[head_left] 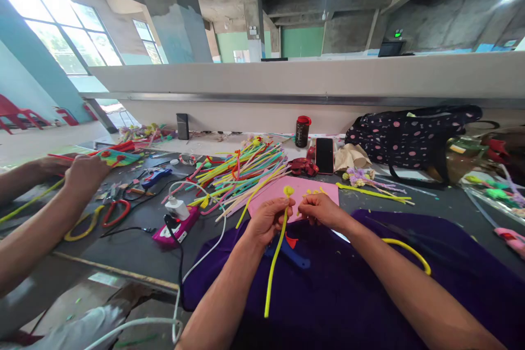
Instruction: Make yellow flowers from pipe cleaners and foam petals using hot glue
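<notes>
My left hand [268, 219] is closed around a yellow pipe cleaner stem [274, 270] with a small round yellow head [289, 191] at its top. The stem hangs down towards me. Just to the right, my right hand [322, 211] is pinched with its fingertips close to the stem; what they hold, if anything, is too small to make out. Behind both hands lies a pink sheet [262, 195] with small yellow pieces [315, 192] on it. Below them, a blue tool with a red trigger, like a glue gun [296, 257], rests on dark purple cloth [328, 284], partly hidden by my left hand.
Many coloured pipe cleaners [246, 167] are heaped behind the sheet. Left of me stand a magenta power strip [180, 232] with cables and red-handled scissors [116, 213]. A co-worker's hands [84, 172] work at far left. A phone [324, 156], a bottle [302, 131] and a dotted bag [402, 139] line the back.
</notes>
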`<state>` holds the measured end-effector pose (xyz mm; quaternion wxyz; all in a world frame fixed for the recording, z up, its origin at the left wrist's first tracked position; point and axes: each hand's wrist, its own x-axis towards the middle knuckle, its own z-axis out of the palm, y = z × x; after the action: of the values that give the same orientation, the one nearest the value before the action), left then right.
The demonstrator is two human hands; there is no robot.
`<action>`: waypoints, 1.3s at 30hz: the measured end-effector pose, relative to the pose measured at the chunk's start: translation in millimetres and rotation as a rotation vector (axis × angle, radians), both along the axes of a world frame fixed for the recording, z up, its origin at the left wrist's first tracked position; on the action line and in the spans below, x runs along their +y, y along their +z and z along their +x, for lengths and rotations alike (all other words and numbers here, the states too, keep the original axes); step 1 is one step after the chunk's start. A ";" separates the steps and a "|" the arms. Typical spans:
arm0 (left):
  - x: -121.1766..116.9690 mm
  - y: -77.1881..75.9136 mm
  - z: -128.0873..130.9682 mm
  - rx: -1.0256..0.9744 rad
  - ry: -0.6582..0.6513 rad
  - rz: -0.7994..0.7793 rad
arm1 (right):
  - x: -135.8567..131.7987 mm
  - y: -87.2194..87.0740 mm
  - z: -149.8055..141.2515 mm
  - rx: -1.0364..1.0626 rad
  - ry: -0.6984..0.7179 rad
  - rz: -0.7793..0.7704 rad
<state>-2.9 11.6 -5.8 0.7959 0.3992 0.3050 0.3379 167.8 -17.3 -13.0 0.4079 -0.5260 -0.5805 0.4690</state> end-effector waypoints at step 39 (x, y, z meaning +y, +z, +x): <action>7.5 7.4 -21.4 -0.101 0.154 0.105 | -47.5 7.4 -49.5 -1.168 0.160 0.223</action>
<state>-24.3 19.1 1.7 0.7599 0.3983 0.2760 0.4334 118.3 -64.8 -5.6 0.0375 -0.6054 -0.7922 0.0678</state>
